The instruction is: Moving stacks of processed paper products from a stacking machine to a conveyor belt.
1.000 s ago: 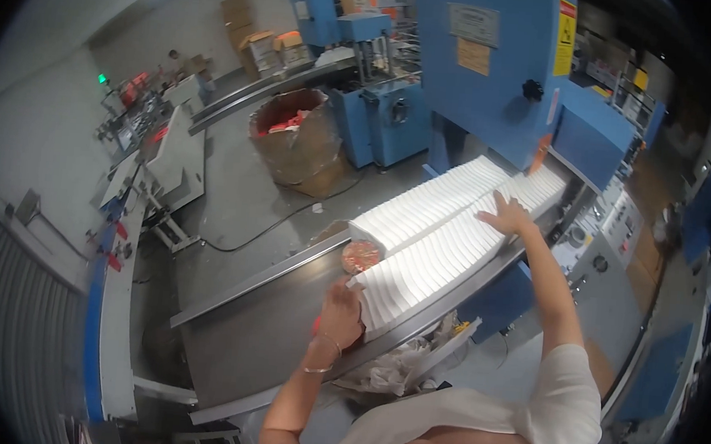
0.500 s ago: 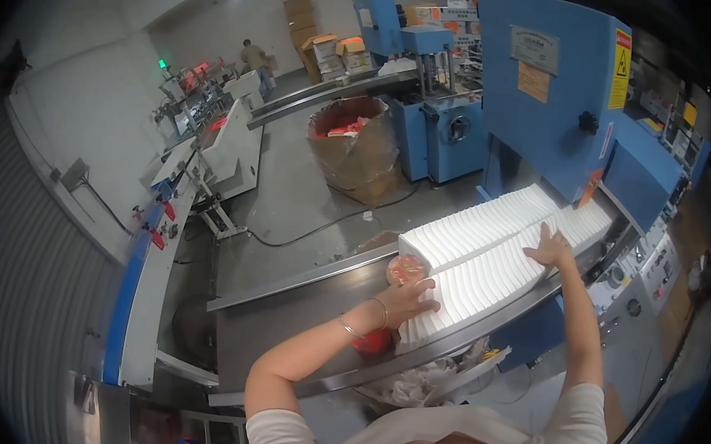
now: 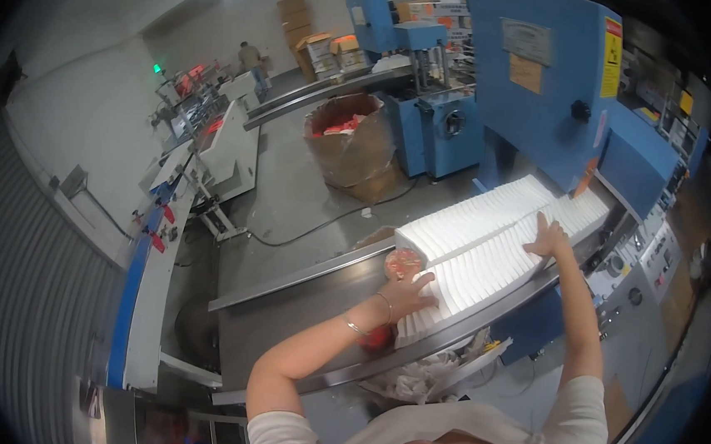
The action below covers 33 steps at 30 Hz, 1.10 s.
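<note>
Two long rows of white folded paper stacks (image 3: pixel 477 219) lie side by side on a metal conveyor table (image 3: pixel 297 322). My left hand (image 3: pixel 405 299) presses against the near end of the closer row, its fingers spread over the paper. Farther along the same row, my right hand (image 3: pixel 548 240) rests on the paper with fingers apart. A round, orange-red patterned piece (image 3: pixel 403 264) stands at the near end of the farther row. Under my left wrist a red round piece (image 3: pixel 378 338) shows in part.
A tall blue machine (image 3: pixel 541 95) stands over the far end of the rows, an orange strip (image 3: pixel 586 177) hanging beside it. Across the aisle is a large cardboard drum (image 3: pixel 351 155) with red scraps. Crumpled plastic (image 3: pixel 422 377) lies below the table's near edge. Another person (image 3: pixel 252 64) stands far back.
The whole view has shifted slightly. Both my hands keep about the same places on the paper row.
</note>
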Each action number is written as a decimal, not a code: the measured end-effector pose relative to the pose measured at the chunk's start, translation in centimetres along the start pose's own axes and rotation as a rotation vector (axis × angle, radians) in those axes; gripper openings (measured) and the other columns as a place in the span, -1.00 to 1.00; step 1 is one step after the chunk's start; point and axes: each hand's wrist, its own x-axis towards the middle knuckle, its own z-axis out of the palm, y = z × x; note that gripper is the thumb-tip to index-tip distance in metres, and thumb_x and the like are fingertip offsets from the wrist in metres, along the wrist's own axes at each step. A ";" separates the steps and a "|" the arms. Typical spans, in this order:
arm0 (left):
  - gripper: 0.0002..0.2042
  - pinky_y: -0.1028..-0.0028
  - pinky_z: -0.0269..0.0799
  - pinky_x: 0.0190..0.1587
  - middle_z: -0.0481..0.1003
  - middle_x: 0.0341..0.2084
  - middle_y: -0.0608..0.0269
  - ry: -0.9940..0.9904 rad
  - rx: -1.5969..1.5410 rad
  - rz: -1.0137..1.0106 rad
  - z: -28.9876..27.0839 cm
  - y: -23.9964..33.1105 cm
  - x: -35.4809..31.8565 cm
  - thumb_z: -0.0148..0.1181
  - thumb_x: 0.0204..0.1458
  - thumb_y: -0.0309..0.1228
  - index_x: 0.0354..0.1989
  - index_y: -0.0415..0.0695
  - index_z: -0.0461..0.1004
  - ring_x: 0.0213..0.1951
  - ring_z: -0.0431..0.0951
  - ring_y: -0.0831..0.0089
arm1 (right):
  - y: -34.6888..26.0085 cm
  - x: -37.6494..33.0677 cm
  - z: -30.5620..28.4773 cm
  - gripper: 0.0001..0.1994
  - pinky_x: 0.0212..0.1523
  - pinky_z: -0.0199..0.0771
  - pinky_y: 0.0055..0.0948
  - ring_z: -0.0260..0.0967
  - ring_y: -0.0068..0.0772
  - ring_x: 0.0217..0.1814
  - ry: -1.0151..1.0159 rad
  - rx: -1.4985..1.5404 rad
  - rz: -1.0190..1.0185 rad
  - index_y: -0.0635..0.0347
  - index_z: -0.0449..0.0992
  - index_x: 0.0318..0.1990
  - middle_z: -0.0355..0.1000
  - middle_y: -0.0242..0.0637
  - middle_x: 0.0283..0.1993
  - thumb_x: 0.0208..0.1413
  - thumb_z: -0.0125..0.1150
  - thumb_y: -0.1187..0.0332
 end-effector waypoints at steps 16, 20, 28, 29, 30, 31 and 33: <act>-0.49 0.13 0.01 0.09 0.15 -0.08 -0.05 0.066 -0.040 0.050 -0.4 0.1 0.3 0.17 -0.45 -0.60 -0.18 0.06 0.32 0.05 0.11 -0.01 | 0.6 0.1 0.8 0.04 -0.01 0.13 -0.18 0.09 0.02 0.07 0.139 -0.053 -0.118 0.03 -0.08 0.20 0.12 0.13 0.00 -0.49 0.18 -0.25; -0.44 0.10 0.12 0.04 0.05 -0.02 0.04 0.027 -0.035 0.059 -0.2 -0.2 0.1 0.19 -0.41 -0.60 -0.11 0.14 0.26 0.08 0.05 -0.06 | 0.6 0.4 1.4 0.03 -0.03 0.12 -0.17 0.10 -0.01 0.05 0.142 -0.069 -0.101 0.04 -0.10 0.21 0.13 0.10 -0.01 -0.48 0.16 -0.25; -0.46 0.06 0.13 0.03 0.03 0.00 0.05 -0.021 -0.035 -0.003 -0.6 0.1 -0.3 0.14 -0.36 -0.60 -0.10 0.14 0.24 0.09 0.02 -0.11 | -0.2 1.3 1.6 0.10 0.08 -0.02 -0.12 -0.04 0.06 0.15 0.055 -0.069 -0.067 0.00 -0.22 0.24 0.01 0.16 0.09 -0.51 0.20 -0.23; -0.46 0.05 0.13 0.02 0.03 0.00 0.05 -0.024 -0.035 -0.003 -0.5 0.0 -0.3 0.14 -0.36 -0.60 -0.10 0.14 0.23 0.09 0.02 -0.12 | -0.3 1.4 1.5 0.10 0.08 -0.02 -0.12 -0.04 0.06 0.15 0.054 -0.071 -0.066 0.00 -0.22 0.24 0.01 0.16 0.09 -0.51 0.20 -0.23; -0.45 0.05 0.13 0.02 0.03 0.00 0.05 -0.028 -0.035 -0.004 -0.4 -0.1 -0.2 0.13 -0.36 -0.60 -0.10 0.15 0.23 0.10 0.01 -0.13 | -0.3 1.5 1.3 0.12 0.11 -0.08 -0.09 -0.10 0.07 0.19 0.022 -0.046 -0.053 0.01 -0.24 0.24 -0.04 0.16 0.12 -0.54 0.22 -0.19; -0.45 0.05 0.13 0.02 0.03 0.00 0.05 -0.028 -0.038 -0.004 -0.4 -0.1 -0.2 0.13 -0.36 -0.60 -0.10 0.15 0.23 0.10 0.01 -0.13 | -0.3 1.4 1.1 0.14 0.13 -0.14 -0.07 -0.17 0.07 0.22 -0.010 -0.022 -0.040 0.01 -0.25 0.24 -0.08 0.16 0.15 -0.56 0.24 -0.15; -0.47 0.05 0.15 0.01 0.04 -0.01 0.06 -0.007 -0.062 0.008 -0.4 0.0 -0.1 0.12 -0.34 -0.61 -0.11 0.17 0.24 0.10 0.00 -0.12 | -0.1 1.7 1.4 0.13 0.13 -0.15 -0.05 -0.17 0.07 0.22 -0.010 -0.031 -0.032 0.00 -0.25 0.24 -0.08 0.16 0.15 -0.57 0.24 -0.15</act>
